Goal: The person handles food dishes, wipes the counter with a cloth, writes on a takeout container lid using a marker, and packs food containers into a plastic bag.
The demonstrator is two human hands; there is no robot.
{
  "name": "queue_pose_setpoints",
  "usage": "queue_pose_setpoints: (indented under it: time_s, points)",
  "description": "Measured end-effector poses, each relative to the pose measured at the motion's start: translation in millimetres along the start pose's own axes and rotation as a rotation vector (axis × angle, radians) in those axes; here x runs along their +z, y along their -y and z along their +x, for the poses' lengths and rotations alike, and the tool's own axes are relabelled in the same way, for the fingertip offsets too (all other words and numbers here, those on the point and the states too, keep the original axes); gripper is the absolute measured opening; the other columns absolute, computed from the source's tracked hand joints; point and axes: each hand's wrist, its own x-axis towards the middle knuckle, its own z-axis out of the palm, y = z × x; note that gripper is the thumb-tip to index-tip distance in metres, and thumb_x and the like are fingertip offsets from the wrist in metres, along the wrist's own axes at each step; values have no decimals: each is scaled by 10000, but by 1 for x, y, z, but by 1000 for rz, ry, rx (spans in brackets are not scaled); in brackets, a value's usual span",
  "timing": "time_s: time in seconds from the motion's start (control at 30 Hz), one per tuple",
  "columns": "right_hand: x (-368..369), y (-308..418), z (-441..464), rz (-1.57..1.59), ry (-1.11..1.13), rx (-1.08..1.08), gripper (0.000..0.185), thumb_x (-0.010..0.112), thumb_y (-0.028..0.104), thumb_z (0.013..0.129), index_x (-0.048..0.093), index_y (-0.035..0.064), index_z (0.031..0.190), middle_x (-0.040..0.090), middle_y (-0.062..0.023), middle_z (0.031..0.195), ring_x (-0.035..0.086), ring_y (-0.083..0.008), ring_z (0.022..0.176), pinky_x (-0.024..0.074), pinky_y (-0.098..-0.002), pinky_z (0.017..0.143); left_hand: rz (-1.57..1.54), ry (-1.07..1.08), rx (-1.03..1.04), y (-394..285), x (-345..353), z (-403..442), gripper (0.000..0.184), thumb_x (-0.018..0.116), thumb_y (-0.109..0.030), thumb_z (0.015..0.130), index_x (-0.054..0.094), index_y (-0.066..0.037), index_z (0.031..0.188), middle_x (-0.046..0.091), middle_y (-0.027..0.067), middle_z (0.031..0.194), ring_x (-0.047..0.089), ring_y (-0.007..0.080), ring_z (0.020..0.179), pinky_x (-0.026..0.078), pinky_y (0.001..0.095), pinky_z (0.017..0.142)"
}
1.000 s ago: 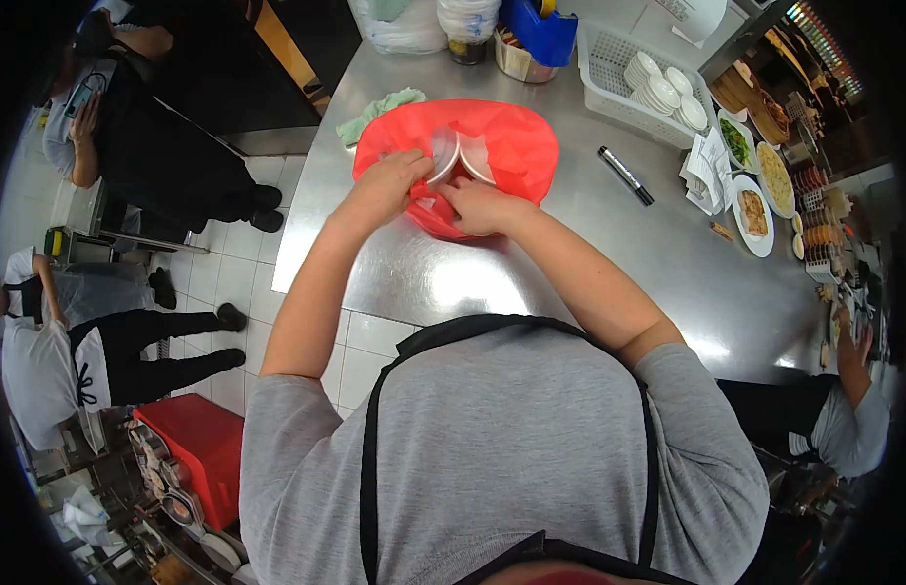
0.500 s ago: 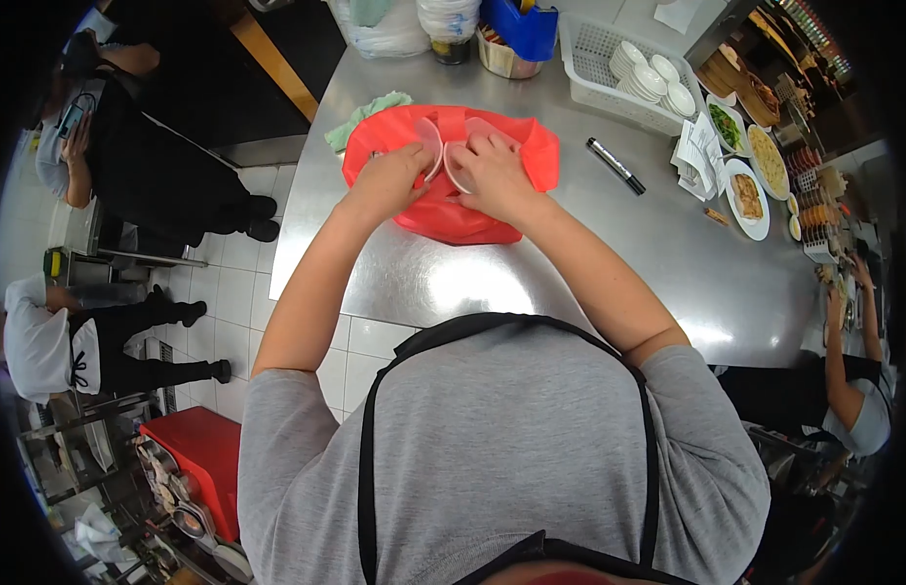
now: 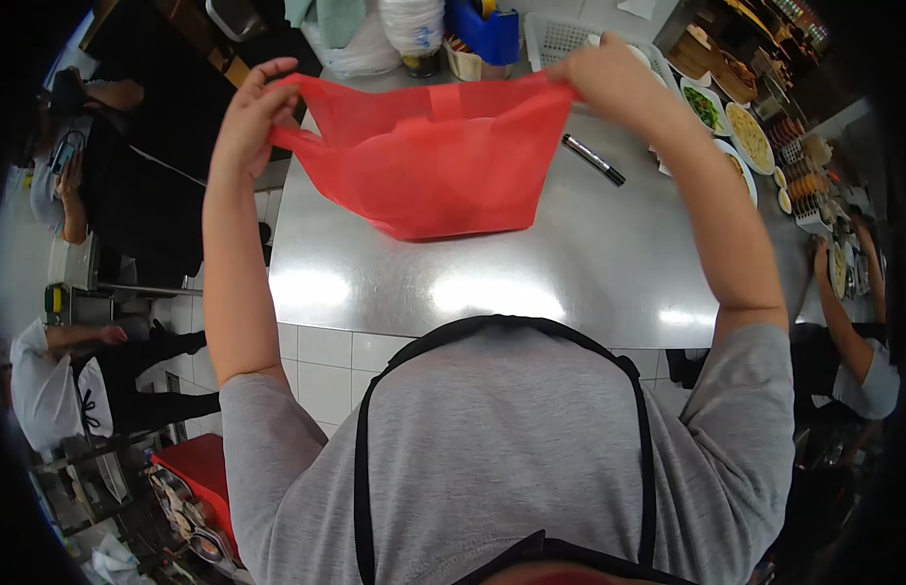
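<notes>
A red bag [image 3: 433,175] stands on the steel counter [image 3: 414,283], its top pulled wide between my hands. My left hand [image 3: 253,117] pinches the bag's upper left corner. At the upper right corner, my right hand [image 3: 594,78] is closed on the edge, its fingertips partly hidden. A rounded shape shows faintly through the bag's front; the lidded containers inside are hidden. Right of the bag lies a black marker [image 3: 594,160].
Behind the bag are stacked plastic tubs [image 3: 412,24], a blue tape dispenser [image 3: 484,34] and a white basket [image 3: 560,41]. Food plates [image 3: 750,138] line the right. Co-workers stand at left and far right; a red box [image 3: 199,478] is lower left.
Both hands have left the containers inside the bag and moved apart to its upper corners. The bag's sides are now pulled up and stretched wide, covering the containers.
</notes>
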Motion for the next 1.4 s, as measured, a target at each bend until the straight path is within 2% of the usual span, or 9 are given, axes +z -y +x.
queue_pose_setpoints:
  time_s: [0.17, 0.23, 0.43, 0.5, 0.63, 0.77, 0.9, 1.03, 1.4]
  points:
    - [-63, -27, 4, 137, 153, 63, 157, 555, 194, 774, 617, 113, 893, 600, -118, 968, 571, -340, 882, 392, -471, 783, 53, 31, 77, -33, 5, 7, 423, 558, -72, 825, 407, -25, 1217, 501, -8, 744, 386, 19, 534, 354, 177, 505]
    - [-78, -29, 0, 224, 205, 93, 235, 565, 210, 768, 612, 108, 975, 580, -145, 1060, 511, -310, 1047, 382, -458, 826, -21, 46, 58, -36, 2, 10, 425, 558, -79, 826, 406, -19, 1218, 510, -2, 776, 388, 19, 544, 353, 180, 502]
    - [-12, -36, -7, 493, 225, 47, 218, 614, 124, 774, 602, 64, 983, 616, -96, 826, 580, -190, 757, 447, -295, 689, 90, 110, -51, 2, 13, 16, 395, 580, -124, 829, 451, -37, 1192, 501, -26, 793, 447, 46, 664, 376, 188, 651]
    - [38, -43, -14, 1350, -143, 178, 258, 584, 255, 827, 595, 26, 944, 619, -115, 843, 585, -191, 772, 449, -295, 729, 404, -55, 132, 3, 35, 1, 386, 613, -145, 819, 481, -45, 1168, 525, 0, 843, 510, 82, 767, 406, 218, 715]
    - [225, -53, -38, 828, -159, 550, 412, 588, 309, 816, 526, 63, 1141, 526, -187, 1137, 516, -328, 1053, 419, -378, 877, 1060, -222, 890, -17, 75, -26, 463, 687, -170, 750, 493, -35, 1148, 514, 111, 1099, 518, 216, 996, 415, 301, 840]
    - [247, 55, -86, 517, -167, 754, 386, 581, 246, 803, 488, 117, 1155, 499, -103, 1101, 483, -305, 1030, 383, -454, 885, 1011, 260, 758, 6, 120, -44, 520, 682, -221, 749, 464, -50, 1189, 511, 121, 1131, 455, 280, 1121, 384, 360, 913]
    - [210, 110, -110, 585, -460, 646, 234, 574, 146, 788, 560, 120, 1021, 521, -66, 962, 488, -293, 911, 394, -437, 803, 1380, 12, 923, 54, 131, -22, 616, 673, -271, 750, 395, -84, 1267, 527, 136, 1132, 539, 313, 1019, 440, 371, 842]
    - [200, 94, -114, 784, -615, 737, 208, 625, 124, 758, 578, 73, 954, 516, -90, 946, 486, -286, 879, 393, -376, 772, 1373, 378, 239, 102, 121, -16, 360, 615, -249, 759, 554, -58, 1059, 619, 170, 918, 607, 333, 772, 483, 410, 667]
    - [103, -30, 67, 1500, -1145, 427, 205, 647, 104, 780, 532, 31, 933, 577, -29, 850, 517, -92, 693, 443, -240, 612, 1054, 369, 137, 84, 102, -109, 233, 597, -227, 784, 611, -64, 950, 606, 169, 752, 593, 346, 717, 466, 402, 616]
